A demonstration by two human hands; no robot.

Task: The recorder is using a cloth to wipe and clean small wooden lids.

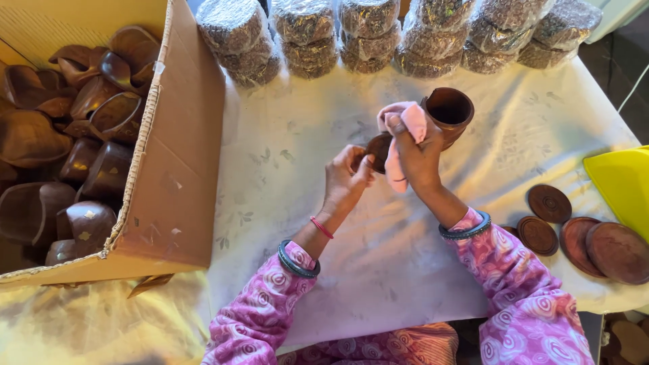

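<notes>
My left hand (346, 177) grips a small round brown wooden piece (378, 149) by its edge, just above the white cloth-covered table (297, 169). My right hand (416, 155) presses a pink cloth (405, 120) against that piece; the cloth bunches over my fingers and a strip hangs down. Just behind my right hand stands a brown wooden cup (449, 111), upright with its mouth open toward the camera. Both wrists wear teal bangles, and my sleeves are pink and patterned.
A large cardboard box (179, 169) at the left holds several dark wooden bowls (101, 122). Plastic-wrapped stacks (368, 34) line the table's far edge. Flat round wooden discs (574, 233) lie at the right beside a yellow tray (625, 186).
</notes>
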